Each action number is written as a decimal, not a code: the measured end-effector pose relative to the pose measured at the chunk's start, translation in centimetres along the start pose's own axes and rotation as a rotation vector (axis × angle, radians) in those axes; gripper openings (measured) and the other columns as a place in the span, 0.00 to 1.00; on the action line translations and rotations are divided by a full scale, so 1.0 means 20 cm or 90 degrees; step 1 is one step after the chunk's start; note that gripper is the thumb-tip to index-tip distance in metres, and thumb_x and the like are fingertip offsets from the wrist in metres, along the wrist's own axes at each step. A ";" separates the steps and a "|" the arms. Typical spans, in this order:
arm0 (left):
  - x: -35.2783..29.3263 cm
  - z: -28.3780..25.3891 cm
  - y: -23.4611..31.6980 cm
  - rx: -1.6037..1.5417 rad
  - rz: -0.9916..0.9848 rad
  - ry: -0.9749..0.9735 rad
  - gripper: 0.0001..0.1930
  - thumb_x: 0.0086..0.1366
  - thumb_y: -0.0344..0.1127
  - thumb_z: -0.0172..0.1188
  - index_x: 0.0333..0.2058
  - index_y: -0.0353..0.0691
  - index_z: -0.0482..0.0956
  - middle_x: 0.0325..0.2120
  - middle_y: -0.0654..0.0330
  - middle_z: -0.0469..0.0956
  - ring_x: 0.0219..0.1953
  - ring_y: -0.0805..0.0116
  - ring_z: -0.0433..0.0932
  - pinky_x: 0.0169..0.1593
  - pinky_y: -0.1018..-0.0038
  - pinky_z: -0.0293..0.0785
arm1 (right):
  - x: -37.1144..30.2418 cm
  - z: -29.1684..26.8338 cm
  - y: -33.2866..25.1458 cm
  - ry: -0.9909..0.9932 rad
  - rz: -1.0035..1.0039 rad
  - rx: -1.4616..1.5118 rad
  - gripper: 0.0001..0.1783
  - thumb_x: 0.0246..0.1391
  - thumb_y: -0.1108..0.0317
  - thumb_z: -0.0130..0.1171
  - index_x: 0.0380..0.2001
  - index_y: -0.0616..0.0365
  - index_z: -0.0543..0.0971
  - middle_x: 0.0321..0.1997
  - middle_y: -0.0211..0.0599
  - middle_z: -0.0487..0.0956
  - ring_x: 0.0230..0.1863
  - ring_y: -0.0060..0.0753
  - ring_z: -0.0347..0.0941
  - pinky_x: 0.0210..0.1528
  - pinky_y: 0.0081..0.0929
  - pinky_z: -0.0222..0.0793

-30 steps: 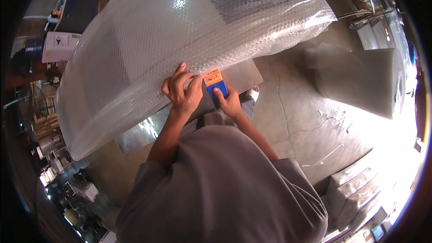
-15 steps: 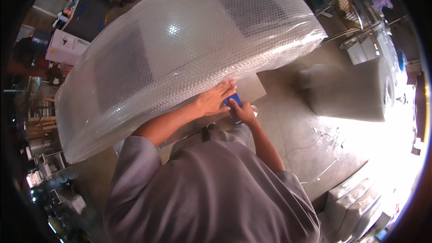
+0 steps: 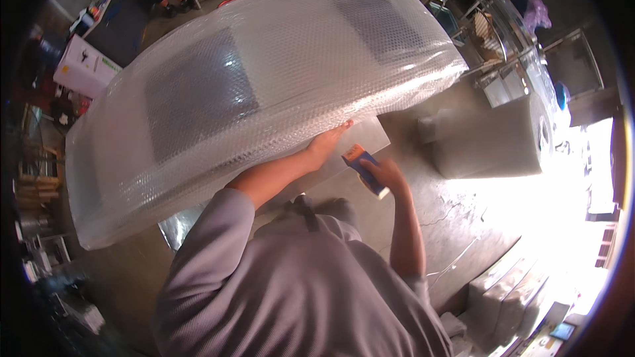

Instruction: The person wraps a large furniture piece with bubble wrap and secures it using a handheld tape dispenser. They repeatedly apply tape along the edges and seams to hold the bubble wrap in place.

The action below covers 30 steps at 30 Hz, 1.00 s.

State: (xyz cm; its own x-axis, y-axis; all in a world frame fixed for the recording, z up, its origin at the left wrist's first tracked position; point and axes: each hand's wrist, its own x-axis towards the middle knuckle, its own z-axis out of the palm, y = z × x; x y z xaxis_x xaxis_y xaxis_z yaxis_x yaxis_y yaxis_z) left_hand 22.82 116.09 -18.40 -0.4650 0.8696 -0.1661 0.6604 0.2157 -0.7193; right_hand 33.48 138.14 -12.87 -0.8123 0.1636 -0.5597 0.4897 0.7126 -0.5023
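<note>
A long panel wrapped in clear bubble wrap (image 3: 264,92) lies slanted across the middle of the view. My left hand (image 3: 329,142) is flat against its near edge, fingers stretched out, holding nothing. Just to the right, my right hand (image 3: 385,175) grips a small tape dispenser with an orange end and blue body (image 3: 364,169). The dispenser is a little off the wrap's edge, over a grey sheet (image 3: 377,133) that sticks out from under the panel.
A big roll of bubble wrap (image 3: 489,145) lies on the concrete floor to the right. A white carton (image 3: 83,66) stands at the upper left. Metal racks (image 3: 489,39) are at the upper right, and white boxes (image 3: 509,297) at the lower right.
My left arm has stretched out along the wrap's edge. My right hand has drawn the dispenser back from the wrap, down and to the right.
</note>
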 end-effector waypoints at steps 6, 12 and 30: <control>-0.36 -0.22 0.09 -1.123 -0.163 -0.193 0.43 0.73 0.67 0.50 0.70 0.33 0.66 0.66 0.44 0.70 0.69 0.53 0.68 0.75 0.57 0.56 | -0.60 0.44 0.15 0.159 -0.027 0.382 0.31 0.61 0.44 0.69 0.33 0.70 0.84 0.23 0.33 0.81 0.25 0.19 0.75 0.27 0.27 0.72; -0.81 -0.48 0.08 -1.847 -0.414 -0.120 0.25 0.73 0.50 0.63 0.55 0.32 0.82 0.47 0.56 0.85 0.53 0.69 0.80 0.61 0.70 0.73 | -0.80 0.65 -0.03 0.106 -0.207 0.416 0.26 0.59 0.50 0.70 0.39 0.68 0.83 0.27 0.38 0.83 0.31 0.23 0.78 0.35 0.31 0.75; -0.69 0.00 -0.91 -0.428 -0.636 0.377 0.12 0.71 0.39 0.63 0.48 0.42 0.87 0.49 0.53 0.85 0.53 0.57 0.83 0.55 0.63 0.78 | -0.43 0.49 -0.81 0.206 -0.252 0.341 0.36 0.61 0.40 0.65 0.27 0.71 0.82 0.21 0.52 0.81 0.25 0.40 0.82 0.31 0.40 0.75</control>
State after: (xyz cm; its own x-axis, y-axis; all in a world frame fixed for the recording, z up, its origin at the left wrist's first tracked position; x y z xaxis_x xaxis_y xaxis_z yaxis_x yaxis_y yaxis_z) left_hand 17.20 100.26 -2.99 -0.7039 0.2364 0.6697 0.4292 0.8929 0.1359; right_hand 35.59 118.62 -6.40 -0.9724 0.2152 -0.0900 0.1615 0.3425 -0.9256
